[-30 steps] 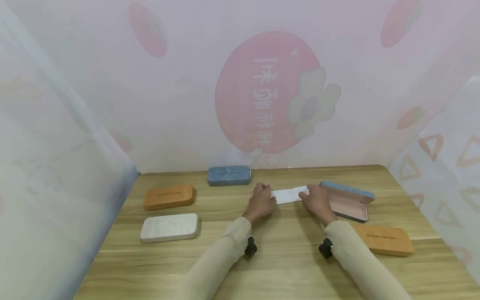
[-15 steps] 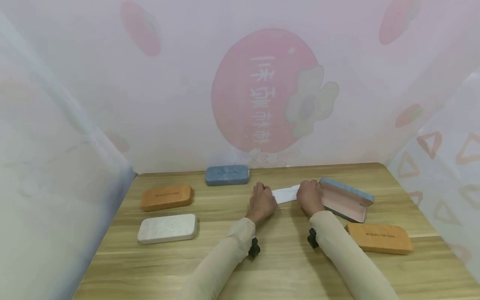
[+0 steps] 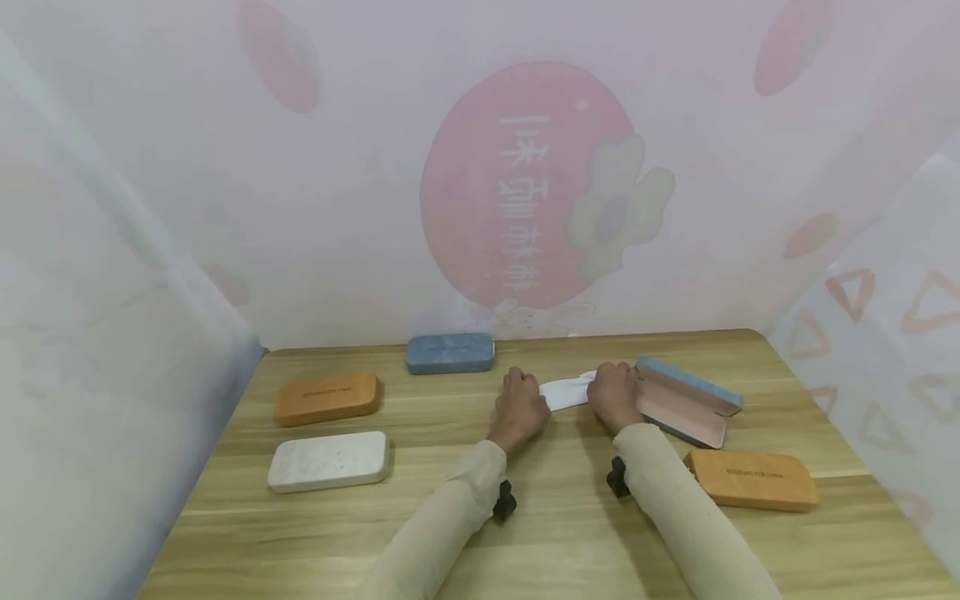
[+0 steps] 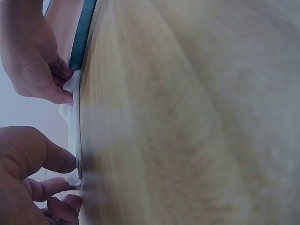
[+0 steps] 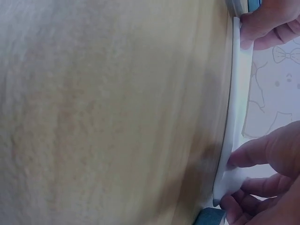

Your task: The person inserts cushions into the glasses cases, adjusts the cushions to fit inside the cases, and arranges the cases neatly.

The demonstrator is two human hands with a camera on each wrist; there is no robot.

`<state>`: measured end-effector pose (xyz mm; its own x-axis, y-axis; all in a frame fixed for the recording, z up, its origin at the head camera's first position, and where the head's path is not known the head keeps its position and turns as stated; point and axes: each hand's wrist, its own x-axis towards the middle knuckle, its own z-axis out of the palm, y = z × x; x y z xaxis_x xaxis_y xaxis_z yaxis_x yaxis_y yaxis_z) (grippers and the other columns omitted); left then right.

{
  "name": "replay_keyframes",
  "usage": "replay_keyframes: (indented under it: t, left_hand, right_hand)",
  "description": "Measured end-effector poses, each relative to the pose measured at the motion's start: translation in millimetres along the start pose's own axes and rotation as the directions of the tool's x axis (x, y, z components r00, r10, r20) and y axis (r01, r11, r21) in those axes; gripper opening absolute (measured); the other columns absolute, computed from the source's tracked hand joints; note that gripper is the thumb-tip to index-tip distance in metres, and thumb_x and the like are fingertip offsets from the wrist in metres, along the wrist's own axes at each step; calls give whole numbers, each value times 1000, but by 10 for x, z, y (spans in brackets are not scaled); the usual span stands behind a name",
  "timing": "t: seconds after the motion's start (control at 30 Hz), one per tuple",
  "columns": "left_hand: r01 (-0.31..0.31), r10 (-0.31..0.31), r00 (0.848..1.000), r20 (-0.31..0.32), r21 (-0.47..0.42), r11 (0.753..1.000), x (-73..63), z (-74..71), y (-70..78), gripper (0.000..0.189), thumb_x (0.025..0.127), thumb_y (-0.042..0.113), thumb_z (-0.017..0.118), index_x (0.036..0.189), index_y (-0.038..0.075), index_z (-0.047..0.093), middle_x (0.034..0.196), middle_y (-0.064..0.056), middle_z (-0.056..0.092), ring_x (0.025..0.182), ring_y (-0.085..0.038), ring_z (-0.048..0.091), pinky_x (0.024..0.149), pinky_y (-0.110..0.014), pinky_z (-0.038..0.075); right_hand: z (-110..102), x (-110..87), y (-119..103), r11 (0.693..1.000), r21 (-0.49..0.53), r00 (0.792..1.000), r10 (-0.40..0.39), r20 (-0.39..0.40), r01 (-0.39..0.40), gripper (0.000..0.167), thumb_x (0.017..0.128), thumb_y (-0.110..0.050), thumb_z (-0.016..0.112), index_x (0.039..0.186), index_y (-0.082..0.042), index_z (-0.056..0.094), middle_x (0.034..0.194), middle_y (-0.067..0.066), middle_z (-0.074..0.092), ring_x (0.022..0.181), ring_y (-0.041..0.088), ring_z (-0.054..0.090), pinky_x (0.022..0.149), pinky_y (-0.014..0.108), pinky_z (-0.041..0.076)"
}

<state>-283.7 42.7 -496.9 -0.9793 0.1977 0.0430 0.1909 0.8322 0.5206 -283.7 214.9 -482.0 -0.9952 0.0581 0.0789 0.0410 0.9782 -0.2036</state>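
A folded white cloth (image 3: 566,392) lies flat on the wooden table, stretched sideways between both hands. At its left end my left hand (image 3: 519,410) pinches the edge between thumb and fingers; in the left wrist view these fingers (image 4: 58,159) sit low against the tabletop. The right end is pinched by my right hand (image 3: 615,397), whose thumb (image 5: 253,152) presses on the cloth in the right wrist view. Just right of that hand stands an open blue glasses case (image 3: 684,410) with a pinkish lining; the hand hides its left corner.
A closed blue glasses case (image 3: 450,354) lies at the back edge. On the left are an orange case (image 3: 327,400) and a white case (image 3: 328,462). Another orange case (image 3: 753,479) lies beside my right forearm. A printed wall (image 3: 360,208) rises behind the table (image 3: 555,542).
My right hand has shifted slightly left along the cloth and now covers more of its right end. The left hand keeps its hold. The cases lie as before.
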Motion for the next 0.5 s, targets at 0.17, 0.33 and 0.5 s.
replay_keyframes:
  t: [0.17,0.33,0.5]
  left_hand:
    - [14,-15,1000,5,37,999,-12,-18,-12,12,90,15,69,85,7,63,112,-11,56,96,-24,56,79,-43,52]
    - [2,-2,1000,0,58,998,-29,-65,-55,10,88,19,70,88,9,67,97,-6,64,86,-23,61,75,-44,50]
    - [-14,13,1000,-18,-31,999,-36,-152,-97,8,91,20,68,93,13,67,89,-2,70,82,-23,65,76,-46,50]
  right_hand:
    - [17,9,25,990,131,999,51,-5,-49,21,91,-6,55,82,10,66,93,29,67,101,46,59,99,60,41]
    - [13,-11,51,975,218,999,37,-24,-31,29,87,-5,59,60,-3,52,72,17,58,80,34,54,81,48,45]
    - [-42,-5,92,923,384,999,44,2,-42,34,87,-2,59,59,-8,41,57,2,36,55,17,33,51,28,32]
